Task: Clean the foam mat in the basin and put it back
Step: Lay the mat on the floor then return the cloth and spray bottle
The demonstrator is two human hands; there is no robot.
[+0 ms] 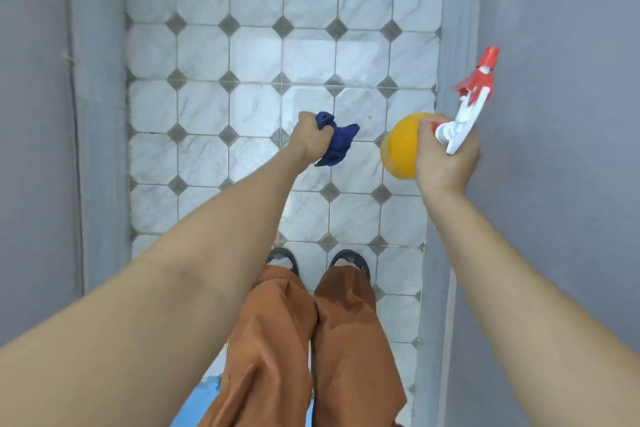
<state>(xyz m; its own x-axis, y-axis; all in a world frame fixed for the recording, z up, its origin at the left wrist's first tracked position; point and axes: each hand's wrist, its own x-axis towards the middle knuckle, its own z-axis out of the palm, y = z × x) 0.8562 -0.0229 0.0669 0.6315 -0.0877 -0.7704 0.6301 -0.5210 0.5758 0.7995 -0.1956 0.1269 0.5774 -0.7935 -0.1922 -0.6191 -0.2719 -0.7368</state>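
Observation:
My left hand [306, 139] is closed around a crumpled dark blue cloth [337, 142], held out in front of me over the floor. My right hand [446, 159] grips the neck of an orange spray bottle [400, 146] with a white and red trigger head [476, 90] that points up and away. Both arms are stretched forward. No foam mat and no basin are in view.
I stand in a narrow passage on a white marble-look tiled floor [256, 55] with grey diamond insets. Grey walls [38, 114] close in on both sides. My legs in brown trousers [311, 340] and dark shoes show below. A blue surface [201, 402] shows at the bottom edge.

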